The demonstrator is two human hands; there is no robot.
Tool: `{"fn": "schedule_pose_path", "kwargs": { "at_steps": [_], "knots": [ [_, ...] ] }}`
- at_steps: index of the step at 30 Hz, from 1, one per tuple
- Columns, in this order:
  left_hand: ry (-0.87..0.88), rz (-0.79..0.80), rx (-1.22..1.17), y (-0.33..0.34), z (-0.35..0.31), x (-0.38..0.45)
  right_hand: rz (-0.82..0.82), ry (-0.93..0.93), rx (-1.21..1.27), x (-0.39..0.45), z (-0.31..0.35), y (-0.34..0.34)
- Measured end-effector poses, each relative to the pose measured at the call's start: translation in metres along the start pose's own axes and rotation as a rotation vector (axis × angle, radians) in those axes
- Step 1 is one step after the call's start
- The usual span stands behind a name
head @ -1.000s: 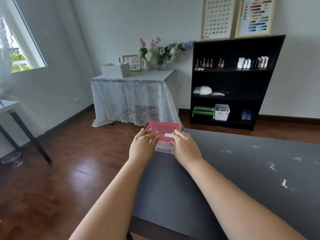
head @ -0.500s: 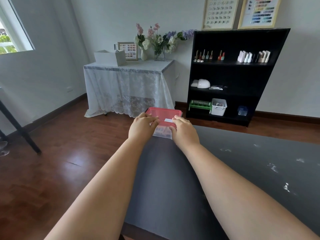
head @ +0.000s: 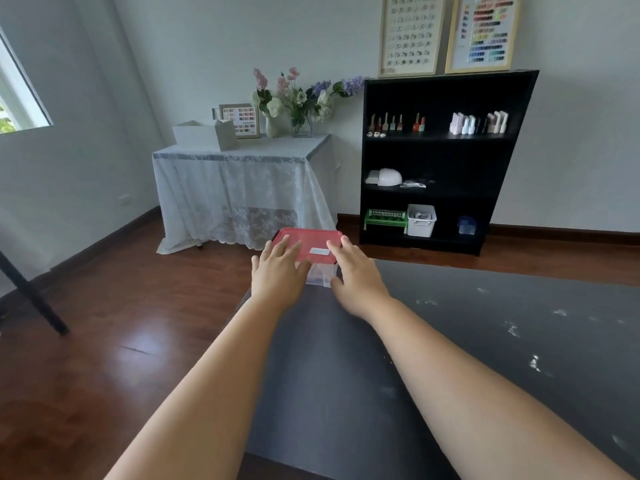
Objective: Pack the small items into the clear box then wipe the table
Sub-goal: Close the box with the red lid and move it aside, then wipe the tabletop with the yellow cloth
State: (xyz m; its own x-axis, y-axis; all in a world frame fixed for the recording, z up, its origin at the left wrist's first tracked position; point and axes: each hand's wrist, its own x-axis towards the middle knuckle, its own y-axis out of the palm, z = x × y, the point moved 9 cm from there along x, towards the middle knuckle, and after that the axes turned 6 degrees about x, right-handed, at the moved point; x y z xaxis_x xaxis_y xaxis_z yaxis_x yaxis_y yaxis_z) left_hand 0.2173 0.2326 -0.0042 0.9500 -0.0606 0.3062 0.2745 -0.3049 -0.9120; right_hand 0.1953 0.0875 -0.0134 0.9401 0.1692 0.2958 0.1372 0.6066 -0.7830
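A clear box with a red lid (head: 313,245) stands at the far left corner of the dark table (head: 450,341). My left hand (head: 277,275) lies at the box's near left side, fingers spread over the lid's edge. My right hand (head: 356,275) is at the near right side, fingers apart, fingertips on the lid. Neither hand grips the box. The box's contents are hidden by my hands and the lid. White smears and crumbs (head: 535,362) dot the right part of the table.
A black shelf (head: 443,161) with bottles and small bins stands against the far wall. A lace-covered side table (head: 239,188) with flowers and a white box is to its left. Wooden floor lies left of the table; a black table leg (head: 31,296) is at far left.
Both hands have opened: the fingers that were curled on the box's near edge now lie spread flat. The camera view has tilted slightly; the box has stayed at the corner.
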Motion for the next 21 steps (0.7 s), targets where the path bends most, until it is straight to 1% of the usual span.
{"fn": "schedule_pose_path", "kwargs": {
  "at_steps": [2, 4, 8, 11, 13, 17, 20, 21],
  "knots": [
    [0.039, -0.076, -0.139, -0.003, -0.021, -0.023, -0.032, 0.016, 0.080, -0.019, -0.007, -0.014],
    [0.103, -0.101, -0.254, -0.002, -0.048, -0.049, -0.032, 0.061, 0.145, -0.042, -0.020, -0.031],
    [0.229, -0.044, -0.333, 0.007, -0.105, -0.099, -0.002, 0.174, 0.233, -0.104, -0.057, -0.076],
    [0.324, 0.015, -0.334, 0.015, -0.151, -0.131, 0.039, 0.256, 0.225, -0.165, -0.090, -0.115],
    [0.380, 0.086, -0.332, 0.025, -0.184, -0.151, 0.037, 0.317, 0.222, -0.210, -0.112, -0.142],
    [0.456, 0.186, -0.275, 0.047, -0.235, -0.187, -0.077, 0.426, 0.130, -0.291, -0.157, -0.201],
    [0.482, 0.226, -0.208, 0.062, -0.263, -0.203, -0.197, 0.514, -0.014, -0.339, -0.197, -0.247],
    [0.479, 0.237, -0.187, 0.066, -0.268, -0.206, -0.191, 0.565, -0.082, -0.354, -0.211, -0.257]
  ]
}}
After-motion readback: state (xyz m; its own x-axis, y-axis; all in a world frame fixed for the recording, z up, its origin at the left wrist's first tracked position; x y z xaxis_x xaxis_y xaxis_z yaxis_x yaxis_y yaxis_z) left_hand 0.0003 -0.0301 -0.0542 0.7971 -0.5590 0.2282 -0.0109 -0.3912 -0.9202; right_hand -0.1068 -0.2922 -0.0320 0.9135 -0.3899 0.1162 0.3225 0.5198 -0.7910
